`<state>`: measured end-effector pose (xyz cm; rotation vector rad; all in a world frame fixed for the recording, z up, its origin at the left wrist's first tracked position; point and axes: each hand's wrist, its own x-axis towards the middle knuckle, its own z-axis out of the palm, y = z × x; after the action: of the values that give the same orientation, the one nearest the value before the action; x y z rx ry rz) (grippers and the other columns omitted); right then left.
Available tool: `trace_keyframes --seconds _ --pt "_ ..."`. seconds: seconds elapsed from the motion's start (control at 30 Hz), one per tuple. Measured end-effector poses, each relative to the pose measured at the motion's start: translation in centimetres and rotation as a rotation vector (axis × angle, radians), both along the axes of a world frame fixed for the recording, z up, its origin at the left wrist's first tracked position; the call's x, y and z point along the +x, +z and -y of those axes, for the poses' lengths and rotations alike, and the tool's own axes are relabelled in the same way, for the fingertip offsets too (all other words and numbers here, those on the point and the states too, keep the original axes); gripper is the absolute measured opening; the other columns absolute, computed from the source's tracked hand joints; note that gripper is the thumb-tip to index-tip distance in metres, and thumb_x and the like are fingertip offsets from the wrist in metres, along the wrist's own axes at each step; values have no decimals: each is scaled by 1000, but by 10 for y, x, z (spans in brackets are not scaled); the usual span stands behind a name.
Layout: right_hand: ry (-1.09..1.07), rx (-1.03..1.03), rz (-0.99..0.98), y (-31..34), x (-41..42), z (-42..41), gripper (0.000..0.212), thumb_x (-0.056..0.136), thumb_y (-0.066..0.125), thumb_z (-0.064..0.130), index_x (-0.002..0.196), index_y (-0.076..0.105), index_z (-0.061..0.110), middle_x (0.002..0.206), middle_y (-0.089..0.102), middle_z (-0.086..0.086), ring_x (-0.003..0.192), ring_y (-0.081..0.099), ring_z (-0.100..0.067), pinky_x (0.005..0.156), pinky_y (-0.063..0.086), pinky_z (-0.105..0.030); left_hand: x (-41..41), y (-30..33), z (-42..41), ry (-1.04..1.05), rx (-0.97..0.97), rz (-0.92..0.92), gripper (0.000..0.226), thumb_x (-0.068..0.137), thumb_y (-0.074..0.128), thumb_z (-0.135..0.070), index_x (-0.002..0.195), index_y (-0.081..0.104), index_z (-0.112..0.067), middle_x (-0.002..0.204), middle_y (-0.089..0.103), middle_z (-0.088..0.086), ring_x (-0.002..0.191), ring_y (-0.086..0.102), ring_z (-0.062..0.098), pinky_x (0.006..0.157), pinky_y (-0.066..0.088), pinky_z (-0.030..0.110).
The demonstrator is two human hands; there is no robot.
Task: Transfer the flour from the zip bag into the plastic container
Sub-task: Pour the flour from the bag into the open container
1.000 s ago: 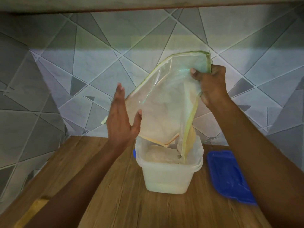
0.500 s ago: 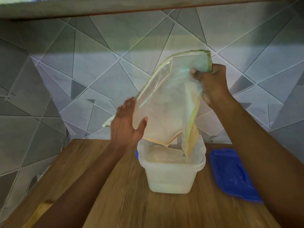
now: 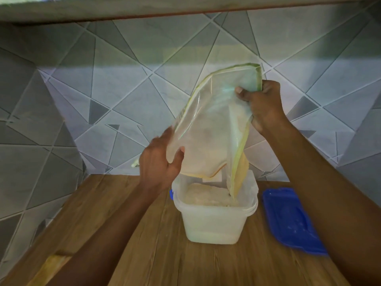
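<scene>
The zip bag point(image 3: 214, 129) hangs upside down over the plastic container point(image 3: 214, 221). The bag's open end points down into the container. The right hand point(image 3: 263, 106) pinches the top corner of the bag and holds it up high. The left hand point(image 3: 159, 162) is against the lower left side of the bag, with the thumb in front and the fingers behind. It looks like a loose hold on that side, but it is hard to tell how tight it is.

Most of the flour point(image 3: 208, 197) is already in the container, in a pale heap. The bag looks almost empty, with only a thin dusty coat inside. So this job looks close to done.

To do this part well, keep the bag's mouth low and inside the container walls, so no flour falls on the wooden table point(image 3: 123, 234). Tap or shake the bag gently. A hard shake could puff flour into the air. Keep the top corner high so the last bits slide down.

The blue lid point(image 3: 292, 221) lies on the table just to the right of the container.
</scene>
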<state>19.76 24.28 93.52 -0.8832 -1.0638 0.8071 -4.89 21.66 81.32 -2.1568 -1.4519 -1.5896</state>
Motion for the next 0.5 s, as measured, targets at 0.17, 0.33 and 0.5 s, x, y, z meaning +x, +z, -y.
trace_keyframes --seconds 0.17,0.33,0.5 --pt "-4 2 14 1 1 2 18 83 69 -10 79 71 8 70 75 2 68 74 -18 61 59 -30 2 1 1 -11 -15 -40 75 91 53 -47 152 37 -6 157 41 8 143 44 21 115 40 32" --pt "12 3 7 -2 1 1 16 83 70 -9 85 73 6 78 76 -4 75 75 -24 65 60 -34 0 -5 5 -13 -17 -78 74 91 53 -49 152 39 -10 150 52 6 133 56 20 96 54 36" --pt "8 1 1 -3 3 -2 14 81 72 -8 87 73 5 81 76 -7 75 75 -24 66 59 -34 -8 -4 5 -62 8 -101 66 89 57 -46 145 50 -13 137 64 3 114 69 23 85 58 35"
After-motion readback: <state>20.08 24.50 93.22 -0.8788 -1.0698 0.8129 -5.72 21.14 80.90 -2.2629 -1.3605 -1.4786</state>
